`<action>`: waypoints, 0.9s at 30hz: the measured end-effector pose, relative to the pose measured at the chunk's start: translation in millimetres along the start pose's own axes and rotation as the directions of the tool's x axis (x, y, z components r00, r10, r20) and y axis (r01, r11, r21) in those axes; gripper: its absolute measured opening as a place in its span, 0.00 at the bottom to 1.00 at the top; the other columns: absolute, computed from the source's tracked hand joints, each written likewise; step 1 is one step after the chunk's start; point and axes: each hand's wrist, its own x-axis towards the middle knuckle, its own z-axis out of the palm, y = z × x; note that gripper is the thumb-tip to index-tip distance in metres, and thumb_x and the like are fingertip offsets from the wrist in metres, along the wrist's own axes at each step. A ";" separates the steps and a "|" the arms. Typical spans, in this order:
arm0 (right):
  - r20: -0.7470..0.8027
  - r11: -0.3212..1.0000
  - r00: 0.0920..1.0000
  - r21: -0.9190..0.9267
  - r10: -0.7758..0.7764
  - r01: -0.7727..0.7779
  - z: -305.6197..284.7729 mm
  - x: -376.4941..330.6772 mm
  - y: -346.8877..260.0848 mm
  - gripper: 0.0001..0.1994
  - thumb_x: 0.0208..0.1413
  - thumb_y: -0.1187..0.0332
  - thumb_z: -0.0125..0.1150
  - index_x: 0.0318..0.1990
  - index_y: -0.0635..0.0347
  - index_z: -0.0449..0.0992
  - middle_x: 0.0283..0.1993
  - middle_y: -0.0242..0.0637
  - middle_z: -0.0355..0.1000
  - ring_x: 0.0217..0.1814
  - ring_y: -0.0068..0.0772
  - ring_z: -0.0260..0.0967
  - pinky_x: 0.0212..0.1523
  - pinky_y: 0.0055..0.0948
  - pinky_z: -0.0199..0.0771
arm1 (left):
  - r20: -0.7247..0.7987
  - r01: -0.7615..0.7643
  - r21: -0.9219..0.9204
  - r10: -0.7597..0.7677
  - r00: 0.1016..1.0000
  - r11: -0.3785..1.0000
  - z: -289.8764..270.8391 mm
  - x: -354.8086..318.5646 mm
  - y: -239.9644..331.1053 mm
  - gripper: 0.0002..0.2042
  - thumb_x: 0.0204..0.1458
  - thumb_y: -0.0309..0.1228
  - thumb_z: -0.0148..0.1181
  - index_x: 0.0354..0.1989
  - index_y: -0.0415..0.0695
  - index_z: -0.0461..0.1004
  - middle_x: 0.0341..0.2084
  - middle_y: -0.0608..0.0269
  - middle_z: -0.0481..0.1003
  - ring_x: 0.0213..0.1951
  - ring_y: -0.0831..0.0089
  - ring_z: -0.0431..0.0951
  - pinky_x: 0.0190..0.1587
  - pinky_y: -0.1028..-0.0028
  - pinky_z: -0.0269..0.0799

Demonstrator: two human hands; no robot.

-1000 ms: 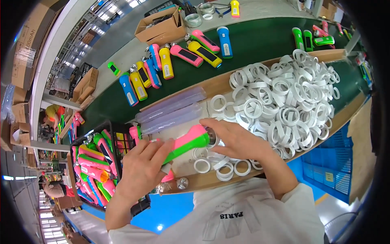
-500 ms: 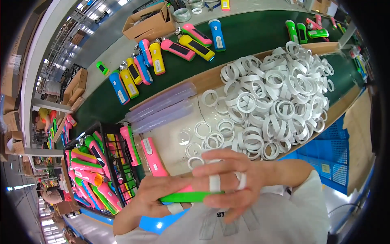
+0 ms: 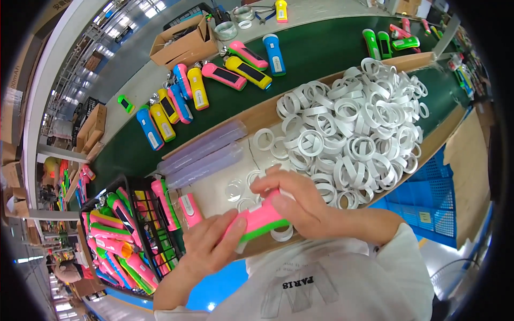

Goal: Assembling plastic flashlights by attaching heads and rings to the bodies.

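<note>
A pink and green flashlight (image 3: 265, 218) is held between my two hands, tilted up toward the right. My left hand (image 3: 210, 243) wraps round its left end. My right hand (image 3: 300, 206) closes on the wider right end, thumb on top, with a white band showing under its fingers. Just below the right hand is a white plastic ring (image 3: 282, 233); whether it hangs on a finger or lies in the tray I cannot tell. Another pink flashlight (image 3: 189, 209) lies in the tray beyond my left hand. A big heap of white rings (image 3: 356, 128) fills the tray's right part.
At left stands a black crate (image 3: 160, 235) of colourful flashlights. Purple-tinted clear sleeves (image 3: 203, 155) lie along the cardboard tray's far wall (image 3: 257, 115). On the green belt (image 3: 300, 69) beyond are several flashlights (image 3: 198, 91). A blue plastic basket (image 3: 420, 200) sits at the right.
My hands have brought the flashlight up and away from my body, and its wider right end now shows. My right hand has turned from lying across it to gripping that end.
</note>
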 end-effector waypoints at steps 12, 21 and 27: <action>0.117 0.829 0.854 -0.204 -0.508 0.521 4.2 -6.8 -16.6 0.18 0.50 0.64 0.56 0.47 0.65 0.73 0.43 0.41 0.70 0.51 0.44 0.69 0.48 0.39 0.74 | 0.671 0.697 -0.693 -0.189 0.717 0.184 -7.3 -8.2 -4.6 0.27 0.44 0.24 0.69 0.56 0.37 0.71 0.39 0.58 0.80 0.42 0.75 0.77 0.43 0.74 0.73; 0.047 0.981 0.983 0.064 0.180 -0.183 -7.7 8.0 1.1 0.25 0.65 0.52 0.37 0.47 0.65 0.73 0.42 0.46 0.73 0.50 0.41 0.70 0.53 0.34 0.68 | 0.133 0.145 0.042 -0.149 0.980 0.989 3.0 7.3 16.4 0.31 0.34 0.23 0.67 0.55 0.42 0.72 0.38 0.54 0.77 0.30 0.64 0.79 0.30 0.71 0.76; 0.058 0.795 0.816 -0.196 -0.575 0.574 8.1 -14.6 -62.5 0.15 0.44 0.65 0.63 0.38 0.64 0.75 0.35 0.40 0.70 0.36 0.44 0.73 0.29 0.32 0.75 | 0.490 0.506 -0.856 -0.145 0.860 0.105 -8.5 -9.1 16.8 0.29 0.46 0.26 0.70 0.59 0.40 0.68 0.48 0.55 0.77 0.45 0.74 0.77 0.46 0.74 0.72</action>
